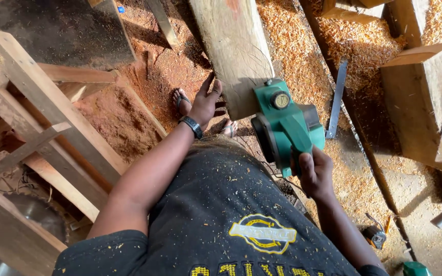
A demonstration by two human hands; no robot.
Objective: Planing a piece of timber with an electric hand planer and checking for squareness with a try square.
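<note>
A long pale wooden beam (234, 46) runs away from me at the centre top. A green electric planer (285, 125) sits at its near end. My right hand (314, 174) grips the planer's rear handle. My left hand (205, 102) rests flat, fingers apart, against the left side of the beam's near end; a dark watch is on its wrist. My sandalled feet (181, 100) show below on reddish sawdust ground.
A wooden frame with slanted rails (52, 117) stands at the left. Thick timber blocks (425, 97) lie at the right, amid wood shavings (356, 48). A flat metal strip (336, 99) lies right of the planer. A circular saw blade (37, 212) shows at bottom left.
</note>
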